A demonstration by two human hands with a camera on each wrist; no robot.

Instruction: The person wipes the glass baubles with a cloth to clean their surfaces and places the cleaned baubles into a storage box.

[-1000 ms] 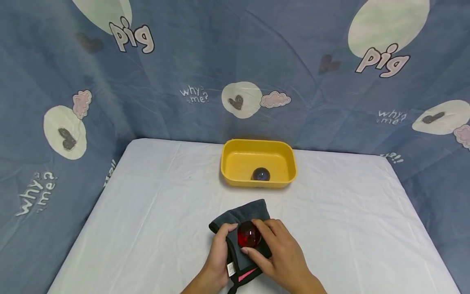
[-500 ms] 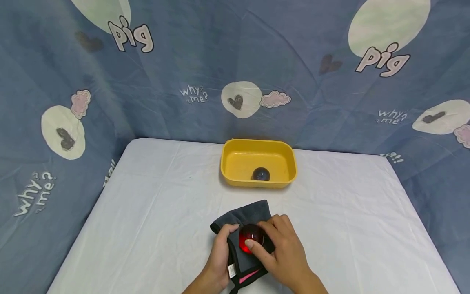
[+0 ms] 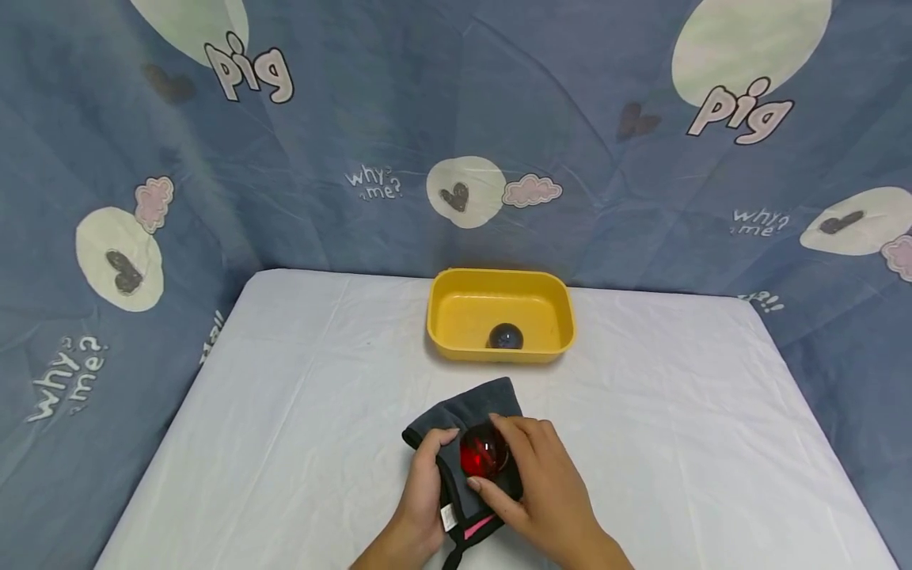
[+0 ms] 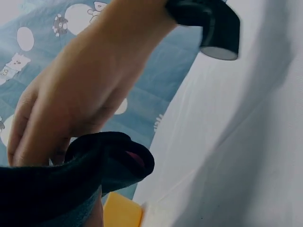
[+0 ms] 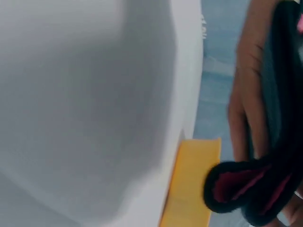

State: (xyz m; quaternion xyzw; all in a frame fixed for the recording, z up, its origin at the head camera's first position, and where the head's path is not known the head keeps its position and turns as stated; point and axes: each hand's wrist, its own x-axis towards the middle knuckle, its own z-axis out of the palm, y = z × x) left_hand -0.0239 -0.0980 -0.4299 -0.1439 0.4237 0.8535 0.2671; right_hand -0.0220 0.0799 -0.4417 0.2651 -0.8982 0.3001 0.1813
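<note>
A glossy, see-through red ball (image 3: 482,453) sits on a folded dark grey cloth (image 3: 473,406) with black edging, a white tag and a bit of pink lining. My left hand (image 3: 419,507) grips the cloth from the left, thumb on top; in the right wrist view its fingers (image 5: 249,94) lie along the cloth's underside. From the right, my right hand (image 3: 552,499) pinches the ball between thumb and fingertips, over the cloth. The left wrist view has the right hand (image 4: 80,85) behind the cloth's folded edge (image 4: 118,163), which hides the ball there.
A yellow plastic tub (image 3: 442,317) stands farther back on the white-covered table (image 3: 321,412), with a dark glossy ball (image 3: 506,336) inside near its front wall. Behind the table hangs a blue printed curtain (image 3: 399,95). A dark camera band (image 4: 218,28) is on the right wrist.
The right thumb crossed the front of the ball half a second ago and is now back at its lower edge. Ball and cloth have shifted slightly; the left hand keeps its grip.
</note>
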